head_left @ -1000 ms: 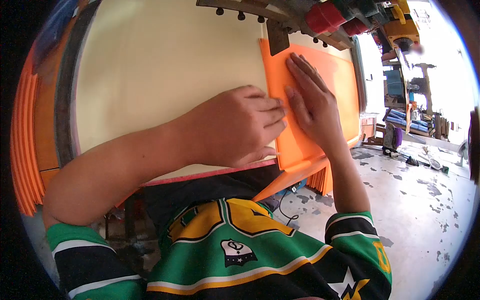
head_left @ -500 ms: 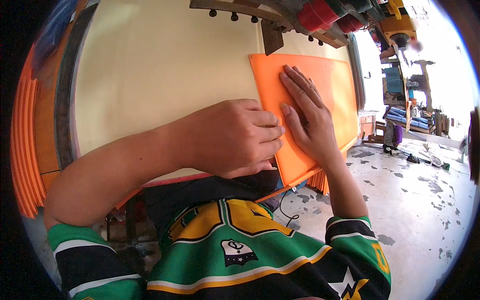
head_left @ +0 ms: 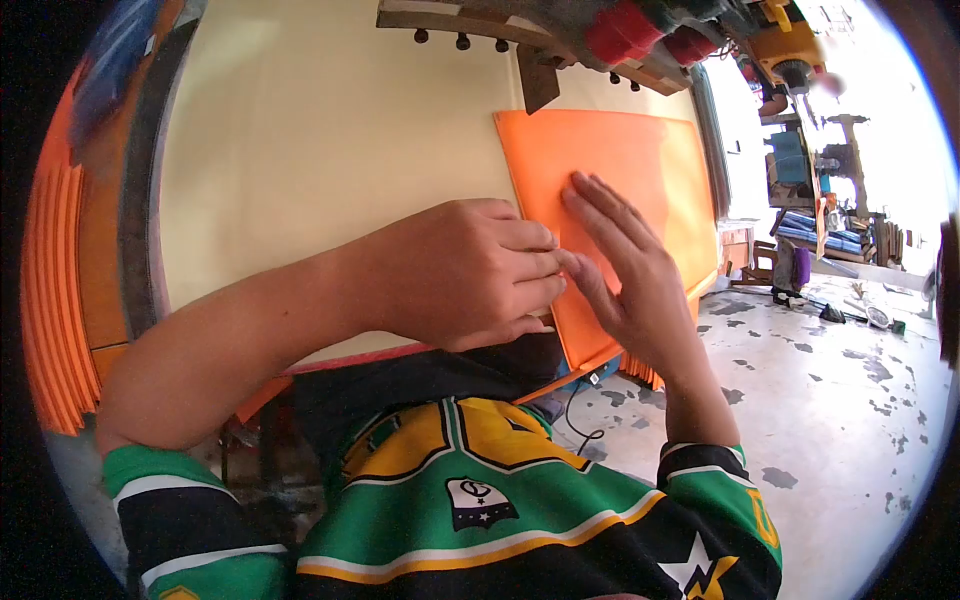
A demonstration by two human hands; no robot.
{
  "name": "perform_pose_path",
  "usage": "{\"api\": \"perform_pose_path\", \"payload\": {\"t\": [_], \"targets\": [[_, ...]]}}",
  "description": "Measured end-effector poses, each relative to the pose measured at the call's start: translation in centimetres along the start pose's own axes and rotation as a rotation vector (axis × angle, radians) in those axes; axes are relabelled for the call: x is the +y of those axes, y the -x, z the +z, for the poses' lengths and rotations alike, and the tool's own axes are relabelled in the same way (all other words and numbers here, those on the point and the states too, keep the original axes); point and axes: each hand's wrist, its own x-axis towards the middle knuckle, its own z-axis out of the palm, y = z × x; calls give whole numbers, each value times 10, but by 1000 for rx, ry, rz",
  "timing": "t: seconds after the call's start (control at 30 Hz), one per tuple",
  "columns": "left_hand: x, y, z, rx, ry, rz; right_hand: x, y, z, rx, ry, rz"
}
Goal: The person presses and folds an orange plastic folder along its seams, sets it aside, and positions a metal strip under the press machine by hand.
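Note:
A smooth orange sheet (head_left: 640, 150), perhaps folded or stacked, lies on the right part of a pale yellow board (head_left: 330, 130). At its left edge is my left hand (head_left: 485, 280), back upward, with curled fingers closed over the edge; the fingertips' underside is hidden. My right hand (head_left: 635, 270) is stretched out over the sheet, fingers extended and pointing away from me. The tip of its thumb comes close to or touches the left fingertips.
A dark metal bar with bolts and a plate (head_left: 537, 80) juts over the board's far side, near red machine parts (head_left: 625, 35). Several orange folded pieces (head_left: 60, 300) stand at the left. Tools and a blue stack (head_left: 820, 232) are at the right, beyond the stained floor (head_left: 780, 380).
My right hand has slid nearer to me across the orange sheet, and its thumb is now by my left fingertips. The left hand stays at the sheet's edge.

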Motion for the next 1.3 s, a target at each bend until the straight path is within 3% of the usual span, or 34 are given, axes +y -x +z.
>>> {"api": "perform_pose_path", "payload": {"t": [0.13, 0.37, 0.7, 0.9, 1.1, 1.23, 1.3], "targets": [[2, -2, -3, 21, 1, 13, -25, 35, -7, -76, 85, 10], [1, -1, -3, 41, -16, 39, -51, 65, 28, 48, 280, 128], [7, -5, -17, 2, -83, 0, -55, 79, 11, 161, 381, 47], [15, -15, -40, 36, -200, -13, -54, 95, -33, 208, 308, -2], [32, -24, -68, 215, -113, -100, -66, 121, -82, 290, 196, 29], [47, -25, -72, 358, -111, -242, -74, 138, -106, 393, 36, 84], [51, -31, -75, 416, -93, -293, -81, 146, -122, 445, -108, 223]]}}
